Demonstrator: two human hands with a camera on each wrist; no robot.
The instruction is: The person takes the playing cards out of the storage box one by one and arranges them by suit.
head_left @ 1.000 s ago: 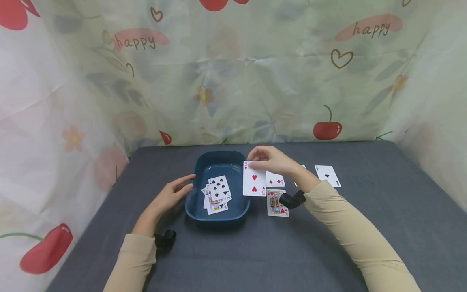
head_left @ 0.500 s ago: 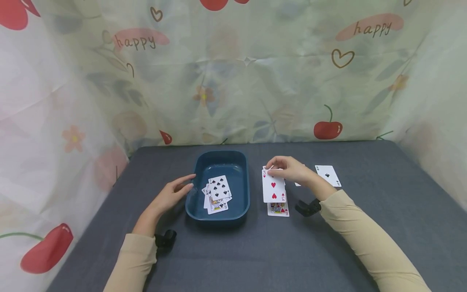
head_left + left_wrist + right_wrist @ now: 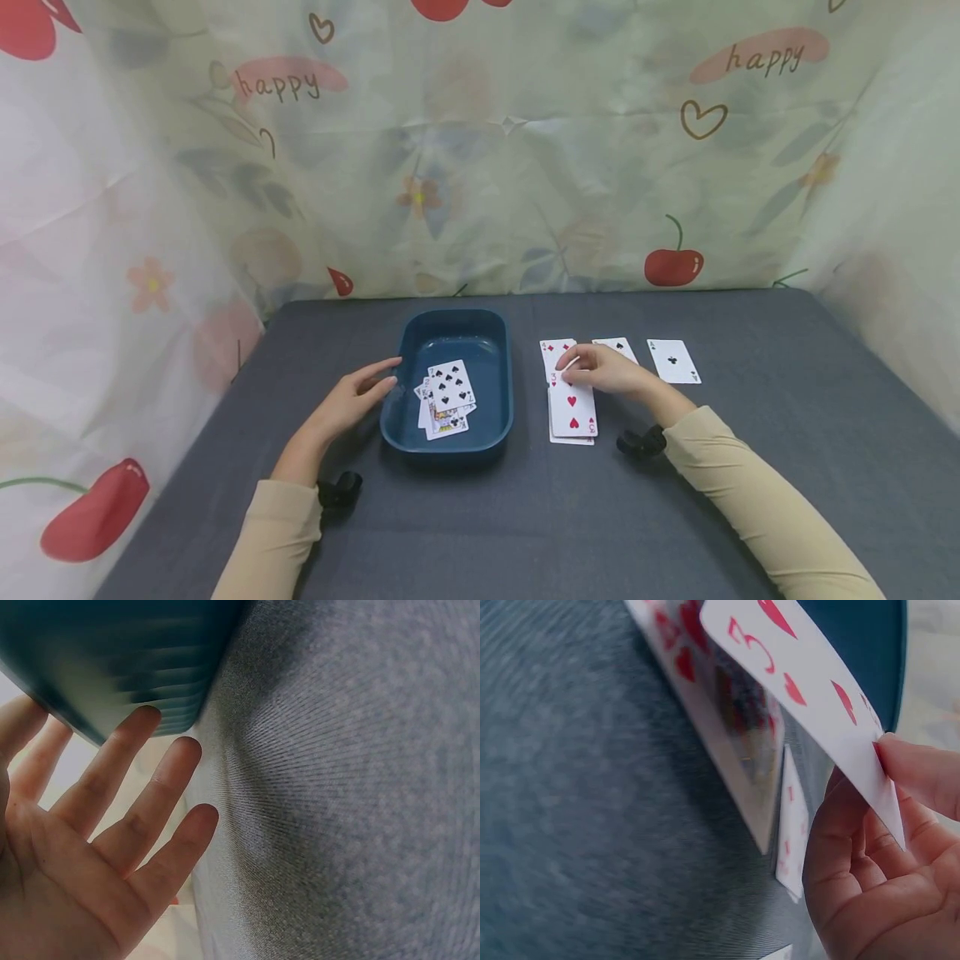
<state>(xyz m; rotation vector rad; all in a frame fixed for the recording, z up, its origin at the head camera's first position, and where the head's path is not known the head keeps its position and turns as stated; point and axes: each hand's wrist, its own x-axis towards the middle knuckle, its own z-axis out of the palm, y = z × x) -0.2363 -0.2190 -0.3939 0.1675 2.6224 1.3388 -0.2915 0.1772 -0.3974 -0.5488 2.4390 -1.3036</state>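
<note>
My right hand [image 3: 609, 371] pinches the three of hearts [image 3: 573, 410] near its far edge, between thumb and fingers. In the right wrist view this playing card [image 3: 810, 697] slants, tilted over the king of hearts [image 3: 742, 742], which it mostly covers in the head view. Just beyond lies a diamond card [image 3: 555, 354], partly covered. My left hand [image 3: 348, 404] rests at the left rim of a blue tray [image 3: 495, 375], fingers spread; the left wrist view shows straight fingertips against the tray's side wall [image 3: 135, 660]. Inside the tray lie several overlapping cards, a seven of spades [image 3: 452, 386] on top.
At the back right lie an ace of clubs [image 3: 673, 362] and a spade card [image 3: 618, 346], the latter partly behind my right hand. Dark grey cloth [image 3: 480, 533] covers the table. A printed curtain [image 3: 510, 208] hangs along the back and sides.
My right hand has carried the three of hearts from the tray's right rim to the right and nearer, over the king of hearts. The left hand has stayed in place.
</note>
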